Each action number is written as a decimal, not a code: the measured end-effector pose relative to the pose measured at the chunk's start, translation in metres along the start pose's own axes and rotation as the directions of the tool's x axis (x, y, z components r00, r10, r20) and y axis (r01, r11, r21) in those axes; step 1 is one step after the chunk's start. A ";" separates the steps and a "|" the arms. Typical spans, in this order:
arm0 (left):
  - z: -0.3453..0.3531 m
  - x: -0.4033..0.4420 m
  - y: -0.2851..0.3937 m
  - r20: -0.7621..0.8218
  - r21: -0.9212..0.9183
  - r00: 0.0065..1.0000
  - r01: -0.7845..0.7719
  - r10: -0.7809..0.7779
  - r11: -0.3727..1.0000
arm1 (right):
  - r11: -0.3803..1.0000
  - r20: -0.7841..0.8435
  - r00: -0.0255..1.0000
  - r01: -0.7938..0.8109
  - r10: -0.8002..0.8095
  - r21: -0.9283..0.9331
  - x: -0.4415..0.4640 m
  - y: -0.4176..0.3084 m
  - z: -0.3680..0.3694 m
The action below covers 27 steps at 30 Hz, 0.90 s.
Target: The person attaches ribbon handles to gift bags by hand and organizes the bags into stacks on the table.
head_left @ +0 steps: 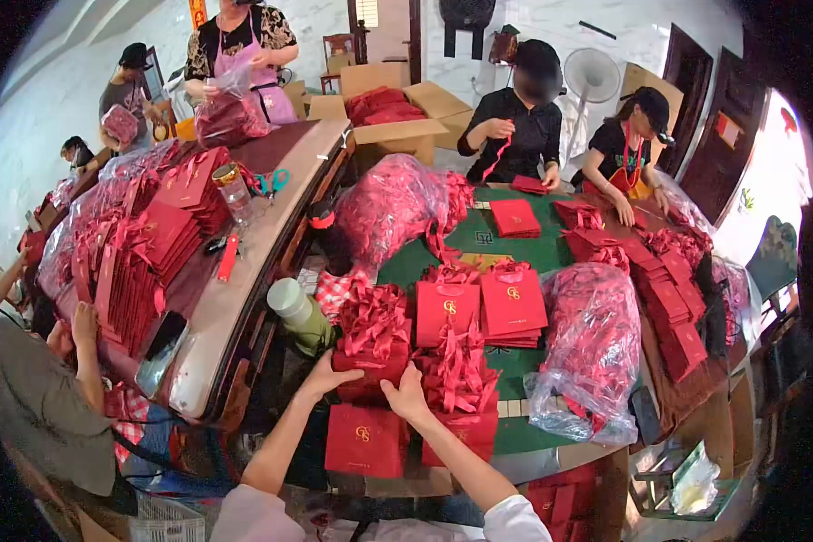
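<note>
My left hand (331,376) and my right hand (406,394) are at opposite sides of a stack of red gift bags (369,363) with ribbon handles bunched on top, gripping it between them. Just below, near the table's front edge, lies a red bag with a gold logo (365,441). To the right of my right hand is another pile of red bags (459,432) with tangled ribbons. Behind them, two more stacks, one on the left (446,312) and one on the right (513,303), show gold logos.
The green table (515,363) also holds a large plastic sack of ribbons (593,343). A green bottle (300,316) is left of my hands. People work around; a side table (271,226) at left bears more bags, a jar and scissors. An open carton (397,135) stands behind.
</note>
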<state>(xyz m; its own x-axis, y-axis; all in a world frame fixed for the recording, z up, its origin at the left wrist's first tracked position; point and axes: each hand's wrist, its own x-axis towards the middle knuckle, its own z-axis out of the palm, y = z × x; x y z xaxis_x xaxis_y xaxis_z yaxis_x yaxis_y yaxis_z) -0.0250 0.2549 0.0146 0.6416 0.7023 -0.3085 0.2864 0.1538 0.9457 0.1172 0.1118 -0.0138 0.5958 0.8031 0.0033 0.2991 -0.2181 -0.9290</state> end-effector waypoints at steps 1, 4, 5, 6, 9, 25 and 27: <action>-0.001 0.010 -0.005 0.002 0.001 1.000 0.001 -0.001 1.000 | 1.000 -0.027 0.999 0.016 -0.016 -0.003 0.006 0.002 0.002; 0.000 0.023 -0.010 0.051 -0.073 0.997 -0.062 0.066 0.995 | 0.989 0.000 0.989 -0.149 0.149 0.013 0.021 0.013 0.008; -0.001 0.026 -0.008 0.098 -0.106 0.993 -0.062 0.073 0.992 | 0.988 0.000 0.988 -0.151 0.151 0.012 0.026 0.017 0.011; 0.000 0.028 -0.007 0.144 -0.140 0.986 -0.062 0.082 0.988 | 0.981 -0.008 0.981 -0.192 0.192 -0.006 0.032 0.020 0.013; -0.001 0.040 -0.017 0.124 -0.147 0.985 -0.099 0.118 0.984 | 0.966 0.014 0.966 -0.259 0.259 0.013 0.039 0.028 0.015; -0.006 0.060 -0.019 0.214 -0.243 0.975 -0.001 0.054 0.970 | 0.931 0.001 0.931 -0.365 0.365 0.013 0.051 0.035 0.021; -0.008 0.065 -0.019 0.245 -0.235 0.970 0.057 0.002 0.970 | 0.930 0.023 0.930 -0.368 0.367 0.012 0.053 0.037 0.020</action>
<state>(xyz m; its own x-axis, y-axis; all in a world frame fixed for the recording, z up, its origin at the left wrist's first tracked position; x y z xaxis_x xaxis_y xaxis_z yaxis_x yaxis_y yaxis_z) 0.0053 0.3029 -0.0222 0.7971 0.5109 -0.3219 0.1471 0.3528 0.9241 0.1451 0.1574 -0.0556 0.6466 0.6794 -0.3469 0.0501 -0.4916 -0.8694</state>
